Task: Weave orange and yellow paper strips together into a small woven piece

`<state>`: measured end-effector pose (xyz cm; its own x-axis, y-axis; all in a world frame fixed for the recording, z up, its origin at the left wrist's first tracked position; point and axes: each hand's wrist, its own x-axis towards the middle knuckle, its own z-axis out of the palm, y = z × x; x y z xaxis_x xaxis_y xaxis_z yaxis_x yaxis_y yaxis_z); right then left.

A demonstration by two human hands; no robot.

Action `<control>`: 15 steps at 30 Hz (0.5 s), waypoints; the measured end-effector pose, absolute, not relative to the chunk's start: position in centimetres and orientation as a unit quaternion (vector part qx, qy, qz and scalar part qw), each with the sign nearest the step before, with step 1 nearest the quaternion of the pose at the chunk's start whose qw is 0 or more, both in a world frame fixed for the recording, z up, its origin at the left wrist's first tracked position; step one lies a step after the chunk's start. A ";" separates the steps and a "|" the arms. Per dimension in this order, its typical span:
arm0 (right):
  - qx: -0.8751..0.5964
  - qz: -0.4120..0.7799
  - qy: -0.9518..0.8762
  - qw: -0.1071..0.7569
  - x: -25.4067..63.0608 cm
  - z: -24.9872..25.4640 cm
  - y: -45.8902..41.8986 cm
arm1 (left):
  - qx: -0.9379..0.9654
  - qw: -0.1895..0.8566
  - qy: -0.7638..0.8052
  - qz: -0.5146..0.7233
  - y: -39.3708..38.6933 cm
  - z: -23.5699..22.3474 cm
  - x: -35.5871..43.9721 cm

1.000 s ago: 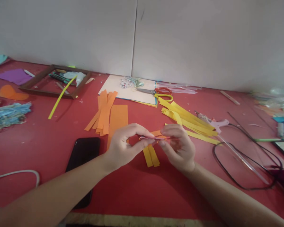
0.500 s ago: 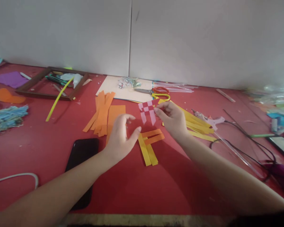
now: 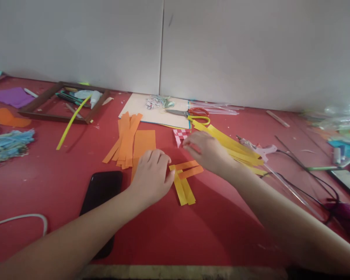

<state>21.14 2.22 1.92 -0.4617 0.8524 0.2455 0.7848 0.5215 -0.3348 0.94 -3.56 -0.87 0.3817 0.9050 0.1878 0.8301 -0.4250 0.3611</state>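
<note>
A small pink-and-red checkered woven paper piece [image 3: 180, 135] rests on the red table just beyond my right hand [image 3: 206, 151]. That hand is empty, with a gap between thumb and fingers, and it partly hides the piece. Yellow paper strips [image 3: 181, 190] interlaced with orange paper strips [image 3: 192, 171] lie between my hands. My left hand [image 3: 152, 175] hovers at their left end, fingers curved and thumb apart, with nothing visible in it. Under and behind it is a flat orange paper sheet [image 3: 145, 144]; whether the hand touches it I cannot tell.
Orange strips [image 3: 126, 140] and a black phone [image 3: 102, 194] lie on the left. Scissors [image 3: 189, 113] sit on a cream board [image 3: 134, 107] at the back. Yellow strips [image 3: 236, 146], a glue gun [image 3: 258, 149] and its cable are on the right. A wooden frame [image 3: 54, 115] stands back left.
My right hand has let go of the checkered paper piece, set it on the table and drawn back slightly. My left hand has lowered and turned palm down toward the yellow and orange strips.
</note>
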 end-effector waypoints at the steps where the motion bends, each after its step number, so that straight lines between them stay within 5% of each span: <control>1: -0.476 0.129 -0.853 0.173 21.1 2.1 1.7 | 0.824 0.101 0.530 0.172 -3.6 -0.9 0.9; 6: -0.454 0.235 -0.855 0.095 20.9 1.7 0.9 | 0.821 0.098 0.543 0.148 -3.6 -0.7 1.0; 15: -0.491 0.233 -0.839 0.026 19.3 1.8 1.1 | 0.820 0.114 0.543 0.142 -3.7 -1.1 1.0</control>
<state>19.27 1.13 1.77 -0.5165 0.8361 -0.1850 0.8121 0.4097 -0.4156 1.02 -3.72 -1.08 0.3703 0.9224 0.1093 0.8573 -0.3847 0.3421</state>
